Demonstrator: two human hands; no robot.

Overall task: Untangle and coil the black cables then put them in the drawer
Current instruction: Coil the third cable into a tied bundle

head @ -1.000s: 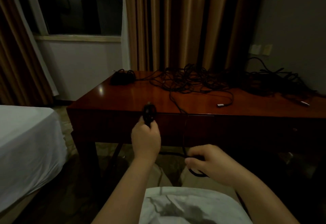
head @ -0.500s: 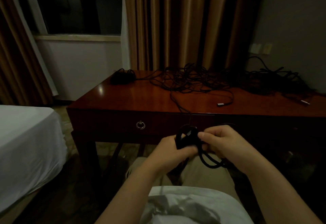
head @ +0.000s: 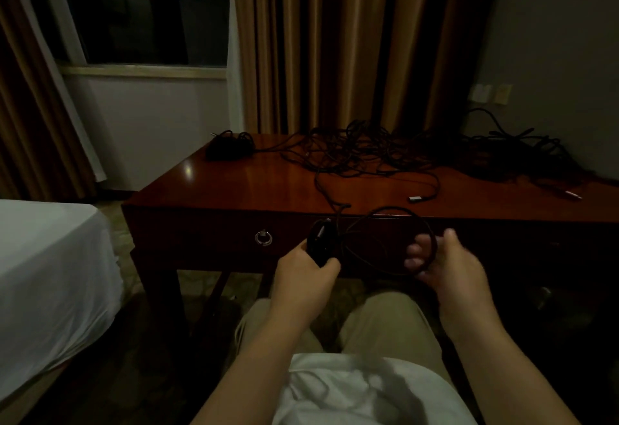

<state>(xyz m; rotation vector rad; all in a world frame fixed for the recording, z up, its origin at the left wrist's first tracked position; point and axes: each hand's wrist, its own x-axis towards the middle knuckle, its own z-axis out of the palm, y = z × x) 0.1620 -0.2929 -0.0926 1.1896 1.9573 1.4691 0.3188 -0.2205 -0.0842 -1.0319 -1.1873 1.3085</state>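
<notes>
My left hand (head: 306,277) grips a small tight coil of black cable (head: 320,240) in front of the desk. From it a wide loop of the same cable (head: 392,213) arcs right to my right hand (head: 445,263), whose fingers curl round the strand. The cable runs up over the desk edge to a tangled heap of black cables (head: 365,153) on the wooden desk (head: 251,186). A second dark heap (head: 509,153) lies at the back right. The drawer front with its ring pull (head: 263,237) is closed, left of my left hand.
A black adapter bundle (head: 227,150) sits at the desk's back left corner. Two silver plugs (head: 415,198) (head: 573,194) lie near the front. A white bed (head: 50,274) stands at left, curtains behind the desk, my knees below.
My hands were together in front of the drawer half a second ago; they have drawn apart, the right moving right and opening a wide new loop of cable.
</notes>
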